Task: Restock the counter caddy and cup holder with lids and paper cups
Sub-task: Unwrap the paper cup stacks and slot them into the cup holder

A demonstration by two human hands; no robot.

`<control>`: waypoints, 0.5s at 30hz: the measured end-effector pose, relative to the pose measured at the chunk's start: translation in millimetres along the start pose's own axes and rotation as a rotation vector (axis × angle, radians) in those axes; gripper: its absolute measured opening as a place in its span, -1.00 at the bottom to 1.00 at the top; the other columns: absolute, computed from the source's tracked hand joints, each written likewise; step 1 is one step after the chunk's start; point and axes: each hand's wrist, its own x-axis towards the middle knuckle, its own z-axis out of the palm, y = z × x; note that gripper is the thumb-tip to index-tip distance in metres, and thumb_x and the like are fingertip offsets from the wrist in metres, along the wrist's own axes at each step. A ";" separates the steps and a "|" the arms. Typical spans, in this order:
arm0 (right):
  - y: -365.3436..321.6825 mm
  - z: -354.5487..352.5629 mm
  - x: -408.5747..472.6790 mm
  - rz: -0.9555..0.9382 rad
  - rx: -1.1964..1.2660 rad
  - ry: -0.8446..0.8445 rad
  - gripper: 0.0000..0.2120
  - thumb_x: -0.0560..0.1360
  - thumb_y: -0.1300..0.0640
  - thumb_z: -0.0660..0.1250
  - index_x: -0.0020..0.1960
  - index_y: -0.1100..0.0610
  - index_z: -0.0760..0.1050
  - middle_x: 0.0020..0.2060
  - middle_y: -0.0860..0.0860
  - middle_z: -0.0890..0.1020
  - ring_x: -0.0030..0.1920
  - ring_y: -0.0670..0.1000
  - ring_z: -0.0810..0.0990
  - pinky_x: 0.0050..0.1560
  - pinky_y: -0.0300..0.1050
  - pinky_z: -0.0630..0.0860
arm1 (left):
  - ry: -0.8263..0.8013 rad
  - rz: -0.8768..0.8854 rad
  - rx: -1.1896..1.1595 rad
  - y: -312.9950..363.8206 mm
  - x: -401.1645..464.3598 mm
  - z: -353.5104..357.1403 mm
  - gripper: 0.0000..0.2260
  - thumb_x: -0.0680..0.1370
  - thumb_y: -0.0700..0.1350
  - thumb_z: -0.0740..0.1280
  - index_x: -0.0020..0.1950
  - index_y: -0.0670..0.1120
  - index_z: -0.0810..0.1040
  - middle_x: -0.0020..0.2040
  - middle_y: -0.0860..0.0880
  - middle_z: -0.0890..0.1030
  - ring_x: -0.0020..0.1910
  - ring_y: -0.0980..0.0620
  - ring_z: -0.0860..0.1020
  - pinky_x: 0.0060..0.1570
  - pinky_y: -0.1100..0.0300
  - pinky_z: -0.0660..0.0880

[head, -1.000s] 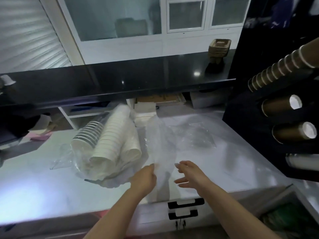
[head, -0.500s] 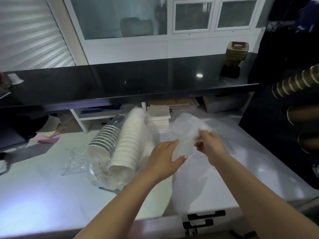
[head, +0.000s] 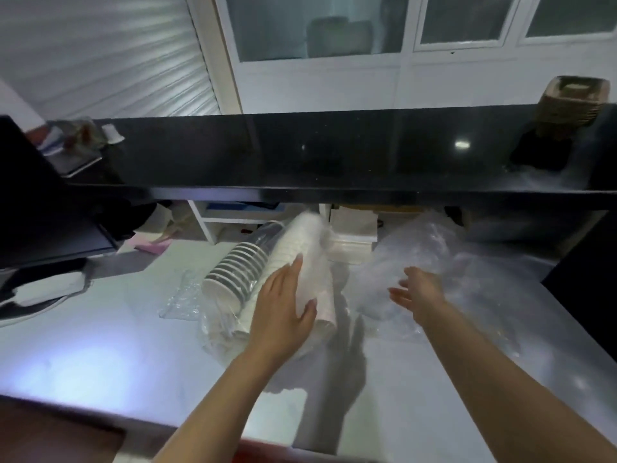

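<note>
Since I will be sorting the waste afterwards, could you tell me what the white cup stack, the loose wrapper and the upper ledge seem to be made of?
White cup stack: probably matte paper, opaque with rolled rims, sleeved in clear film.
Loose wrapper: thin clear plastic film, crinkled and glinting.
Upper ledge: polished black stone or laminate, glossy enough to mirror a lamp; which of the two I cannot tell.

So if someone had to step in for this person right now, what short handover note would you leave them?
Left hand: open, palm laid on the sleeve of white paper cups lying on the white counter; not gripping.
Right hand: open, empty, over the crumpled clear plastic bag.
Stack of lids: lies just left of the cups, partly in clear wrap.
Done: supplies are out on the counter; one bag looks emptied.
Left: take cups and lids out of the wrap and load the caddy and cup holder, neither visible in this view.
</note>
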 end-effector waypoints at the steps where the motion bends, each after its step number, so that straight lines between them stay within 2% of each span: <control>1: 4.6 4.9 0.1 -0.063 -0.026 0.029 -0.78 0.59 0.23 0.20 0.19 0.31 0.39 -0.10 0.20 0.50 -0.32 0.13 0.55 -0.30 -0.06 0.54 | 0.074 -0.052 -0.037 -3.6 0.7 -7.6 -0.42 0.54 -0.06 0.34 0.52 -0.03 0.22 0.42 0.03 0.37 0.39 0.02 0.29 0.39 0.18 0.18; 3: 14.9 15.0 -5.3 -0.149 -0.095 0.001 -0.79 0.57 0.24 0.21 0.17 0.29 0.43 -0.12 0.21 0.54 -0.32 0.13 0.56 -0.32 -0.09 0.54 | 0.214 -0.090 -0.057 -17.3 -2.1 -22.1 -0.57 0.53 -0.11 0.31 0.41 -0.07 0.39 0.26 0.01 0.50 0.25 0.01 0.40 0.24 0.17 0.34; 5: 26.2 24.8 -18.6 -0.180 -0.184 -0.100 -0.88 0.56 0.23 0.24 0.06 0.24 0.47 -0.18 0.21 0.56 -0.33 0.12 0.56 -0.30 -0.09 0.53 | 0.329 -0.095 -0.089 -35.2 -11.7 -33.2 -0.68 0.46 -0.19 0.22 0.19 -0.10 0.54 0.04 0.01 0.58 0.05 0.01 0.47 0.04 0.28 0.35; 7: 38.8 37.5 -39.0 -0.201 -0.265 -0.197 -0.93 0.54 0.24 0.25 -0.07 0.22 0.49 -0.24 0.19 0.57 -0.35 0.11 0.54 -0.29 -0.09 0.52 | 0.384 -0.177 -0.139 -53.2 -26.2 -40.8 -0.77 0.39 -0.24 0.17 -0.06 -0.05 0.54 -0.15 0.07 0.56 -0.12 0.01 0.49 -0.15 0.26 0.37; 9: 54.1 53.3 -64.2 -0.207 -0.322 -0.278 -0.90 0.53 0.26 0.24 -0.13 0.21 0.50 -0.28 0.17 0.59 -0.36 0.09 0.54 -0.30 -0.09 0.51 | 0.316 -0.291 -0.153 -72.1 -40.2 -43.4 -0.84 0.42 -0.25 0.18 -0.18 -0.01 0.47 -0.22 0.09 0.57 -0.22 0.01 0.51 -0.25 0.14 0.41; 11: 70.4 67.5 -90.7 -0.197 -0.387 -0.360 -0.87 0.52 0.29 0.21 -0.16 0.21 0.51 -0.30 0.16 0.61 -0.37 0.07 0.54 -0.30 -0.10 0.52 | 0.177 -0.371 -0.156 -87.6 -51.8 -40.2 -0.82 0.47 -0.25 0.24 -0.15 0.04 0.47 -0.19 0.10 0.59 -0.21 0.03 0.55 -0.25 0.12 0.46; 13: 88.7 79.7 -118.7 -0.208 -0.420 -0.444 -0.88 0.51 0.31 0.22 -0.16 0.21 0.50 -0.29 0.13 0.62 -0.36 0.05 0.54 -0.30 -0.13 0.52 | 0.097 -0.396 -0.205 -98.1 -62.4 -37.9 -0.84 0.48 -0.20 0.29 -0.04 0.06 0.47 -0.09 0.12 0.58 -0.14 0.09 0.58 -0.18 0.15 0.52; 15: 107.6 86.3 -140.6 -0.251 -0.416 -0.454 -0.94 0.51 0.30 0.27 -0.11 0.17 0.48 -0.26 0.08 0.59 -0.35 0.03 0.56 -0.32 -0.17 0.54 | 0.029 -0.398 -0.278 -103.2 -72.4 -35.9 -0.76 0.44 -0.14 0.34 0.07 0.06 0.44 -0.02 0.13 0.58 -0.08 0.15 0.58 -0.12 0.13 0.55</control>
